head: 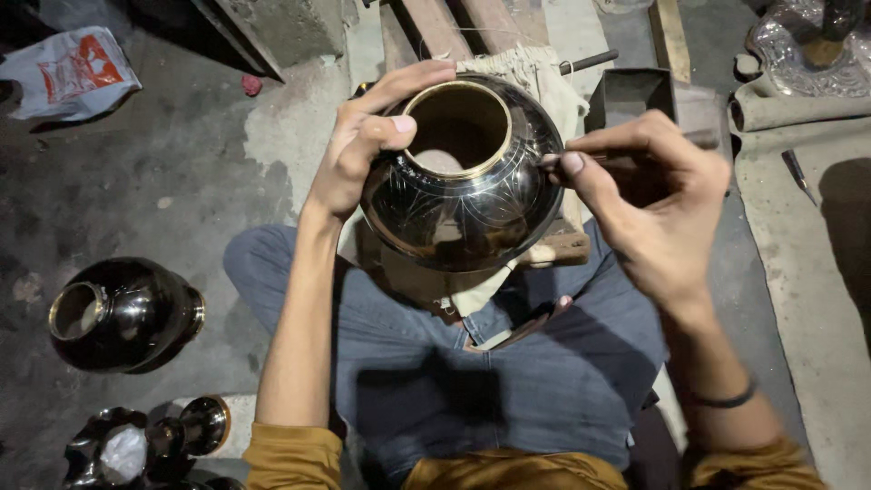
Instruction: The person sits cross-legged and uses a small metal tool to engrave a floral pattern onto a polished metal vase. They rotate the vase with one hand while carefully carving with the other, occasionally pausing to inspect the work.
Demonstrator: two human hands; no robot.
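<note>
Vase: a glossy black vase (463,177) with a brass-coloured rim and fine engraved lines on its shoulder was held over the lap, mouth tilted up toward the camera, resting on a cloth-covered block (535,82).
Left hand: the left hand (358,150) was wrapped around the vase's left side, thumb hooked over the rim into the mouth, fingers curled behind the neck; grip closed firmly on the vase.
Right hand: the right hand (653,195) had thumb and fingers pressed together, pinching a thin engraving tool (626,150); the tool's tip touched the vase's right shoulder.
Lap: blue jeans (490,372) lay below the vase; mustard sleeves showed at the bottom edge.
Floor, left: a second black vase (122,313) lay on its side on the grey floor (163,172), well apart from the hands; a smaller black vessel (145,445) lay nearer the corner.
Floor, upper left: a white and red plastic bag (68,73).
Right: a small dark metal tray (631,95) sat just beyond the right hand.
</note>
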